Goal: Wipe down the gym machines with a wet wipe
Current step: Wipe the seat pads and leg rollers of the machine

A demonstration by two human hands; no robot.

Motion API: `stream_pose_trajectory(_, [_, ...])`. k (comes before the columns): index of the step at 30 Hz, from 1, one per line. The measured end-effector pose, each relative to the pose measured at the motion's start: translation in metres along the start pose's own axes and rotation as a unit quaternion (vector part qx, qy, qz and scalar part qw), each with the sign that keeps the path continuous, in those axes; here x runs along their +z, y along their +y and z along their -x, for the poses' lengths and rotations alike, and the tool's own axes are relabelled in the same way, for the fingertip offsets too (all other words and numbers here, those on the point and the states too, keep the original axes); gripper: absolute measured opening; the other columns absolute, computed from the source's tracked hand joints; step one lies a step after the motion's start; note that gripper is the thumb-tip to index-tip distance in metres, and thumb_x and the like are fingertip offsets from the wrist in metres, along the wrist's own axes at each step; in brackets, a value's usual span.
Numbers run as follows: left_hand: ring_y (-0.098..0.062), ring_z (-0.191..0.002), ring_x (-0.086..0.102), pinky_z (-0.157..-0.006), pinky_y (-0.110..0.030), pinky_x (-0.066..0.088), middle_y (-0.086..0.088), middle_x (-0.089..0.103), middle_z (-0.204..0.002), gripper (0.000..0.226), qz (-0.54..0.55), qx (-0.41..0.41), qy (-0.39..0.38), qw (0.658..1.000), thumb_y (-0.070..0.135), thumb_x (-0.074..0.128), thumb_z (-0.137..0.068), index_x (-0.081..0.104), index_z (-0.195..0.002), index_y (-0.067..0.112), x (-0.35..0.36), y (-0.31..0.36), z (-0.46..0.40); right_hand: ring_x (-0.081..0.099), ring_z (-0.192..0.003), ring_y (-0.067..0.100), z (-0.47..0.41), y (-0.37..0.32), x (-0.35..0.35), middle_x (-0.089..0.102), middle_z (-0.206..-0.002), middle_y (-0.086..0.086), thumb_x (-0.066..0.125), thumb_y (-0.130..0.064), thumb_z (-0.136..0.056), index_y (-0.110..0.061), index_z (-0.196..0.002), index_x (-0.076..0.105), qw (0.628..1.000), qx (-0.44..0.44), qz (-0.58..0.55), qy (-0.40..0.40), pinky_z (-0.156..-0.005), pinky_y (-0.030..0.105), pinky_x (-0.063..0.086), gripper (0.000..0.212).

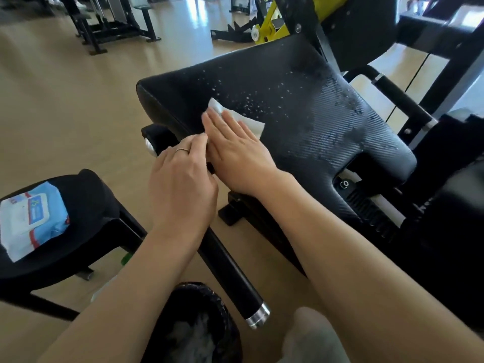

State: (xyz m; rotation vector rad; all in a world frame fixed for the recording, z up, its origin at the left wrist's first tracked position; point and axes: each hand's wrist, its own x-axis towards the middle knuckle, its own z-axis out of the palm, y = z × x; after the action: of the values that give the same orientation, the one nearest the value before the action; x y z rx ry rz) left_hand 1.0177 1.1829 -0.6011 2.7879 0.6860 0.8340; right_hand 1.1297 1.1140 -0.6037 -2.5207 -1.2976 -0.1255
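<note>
Two hands working: right hand (pixel 235 150) pressing wet wipe (pixel 246 121) flat-fingered on seat pad (pixel 301 100); left hand (pixel 180 184) pinching the pad's near edge, its grip closed; droplets farther right are awaiting a sweep.

Two bare forearms without sleeves, left hand (pixel 180 189) wearing a thin silver ring (pixel 182 150) on one finger, right hand (pixel 239 155) without jewellery, short unpainted nails

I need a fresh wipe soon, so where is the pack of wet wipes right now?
In the head view, the pack of wet wipes lies at the far left on a small black seat pad, left of the left hand.
</note>
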Motion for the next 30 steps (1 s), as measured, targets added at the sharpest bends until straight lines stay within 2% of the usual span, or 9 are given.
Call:
stream_pose_trajectory(5, [-0.029,-0.125,0.059,-0.109,-0.046,0.044,-0.005,0.056,-0.147,0.052,-0.020,0.011,-0.014,1.000,-0.001,0.049,-0.092,0.060,-0.140,0.014,0.002,-0.001,0.000,-0.013,-0.156,0.012,0.055,0.070,-0.005,-0.013,-0.170,-0.004,0.016,-0.036,-0.111,-0.020,-0.163,0.000,0.978,0.201,-0.052,0.014,-0.125,0.029,-0.010,0.057])
stream_pose_trajectory(8, [-0.029,-0.123,0.060,-0.109,-0.044,0.044,-0.005,0.055,-0.148,0.050,-0.026,0.012,-0.013,1.000,0.001,0.049,-0.093,0.060,-0.140,0.015,0.003,-0.003,0.001,-0.011,-0.157,0.017,0.056,0.082,-0.009,-0.010,-0.171,0.001,0.014,-0.034,-0.111,-0.014,-0.163,0.000,0.950,0.305,-0.071,0.013,-0.127,0.034,-0.007,0.058])
stream_pose_trajectory(11, [-0.028,-0.124,0.059,-0.109,-0.042,0.043,-0.004,0.055,-0.149,0.051,-0.029,0.011,-0.011,0.999,0.002,0.049,-0.093,0.060,-0.140,0.015,0.005,-0.004,0.001,-0.011,-0.157,0.027,0.044,0.032,-0.007,-0.011,-0.170,0.009,0.018,-0.027,-0.110,-0.009,-0.162,0.001,0.969,0.242,-0.048,0.015,-0.127,0.042,-0.005,0.058])
stream_pose_trajectory(14, [-0.028,-0.124,0.059,-0.109,-0.043,0.042,-0.005,0.054,-0.149,0.052,-0.034,0.017,-0.013,0.999,0.006,0.047,-0.091,0.059,-0.141,0.015,0.005,-0.005,0.000,-0.013,-0.157,0.020,0.070,-0.020,0.011,-0.010,-0.170,0.002,0.020,-0.031,-0.110,-0.015,-0.163,-0.001,0.996,0.081,-0.023,0.034,-0.127,0.037,-0.008,0.059])
stream_pose_trajectory(16, [-0.028,-0.125,0.059,-0.110,-0.044,0.042,-0.004,0.054,-0.149,0.051,-0.030,0.018,-0.011,0.999,0.006,0.046,-0.092,0.059,-0.141,0.015,0.005,-0.006,0.001,-0.011,-0.157,0.015,0.086,-0.003,0.013,-0.007,-0.170,-0.002,0.023,-0.032,-0.110,-0.018,-0.163,0.000,0.999,0.037,-0.017,0.030,-0.127,0.033,-0.007,0.059])
stream_pose_trajectory(22, [-0.026,-0.123,0.060,-0.109,-0.041,0.043,-0.001,0.054,-0.149,0.049,-0.017,0.009,-0.005,1.000,0.007,0.046,-0.095,0.060,-0.141,0.017,0.004,-0.005,0.001,-0.014,-0.156,0.012,0.086,0.078,-0.003,-0.012,-0.170,-0.003,0.014,-0.035,-0.110,-0.018,-0.163,-0.003,0.970,0.241,-0.041,0.009,-0.125,0.029,-0.010,0.058])
stream_pose_trajectory(25, [-0.027,-0.118,0.062,-0.102,-0.039,0.046,0.000,0.055,-0.148,0.048,-0.016,0.009,-0.004,1.000,0.007,0.047,-0.094,0.061,-0.140,0.018,0.003,-0.003,0.002,-0.018,-0.155,0.013,0.133,0.030,0.019,-0.014,-0.169,-0.002,0.012,-0.033,-0.110,-0.017,-0.162,-0.006,0.981,0.190,-0.027,0.041,-0.125,0.030,-0.013,0.056])
stream_pose_trajectory(27, [-0.027,-0.116,0.063,-0.098,-0.038,0.048,0.001,0.055,-0.148,0.048,-0.017,0.010,-0.005,1.000,0.009,0.047,-0.094,0.061,-0.139,0.018,0.002,-0.003,0.002,-0.007,-0.157,0.016,0.169,0.010,0.034,0.001,-0.170,0.001,0.019,-0.030,-0.111,-0.014,-0.163,0.007,0.987,0.144,0.011,0.070,-0.127,0.035,-0.003,0.055])
stream_pose_trajectory(30, [-0.027,-0.117,0.063,-0.098,-0.039,0.048,0.001,0.054,-0.149,0.047,-0.018,0.010,-0.010,1.000,0.010,0.047,-0.095,0.060,-0.140,0.018,0.002,-0.003,0.002,-0.005,-0.157,0.013,0.167,0.024,0.031,0.002,-0.171,-0.001,0.020,-0.032,-0.111,-0.017,-0.163,0.009,0.990,0.123,0.019,0.061,-0.127,0.035,0.000,0.055])
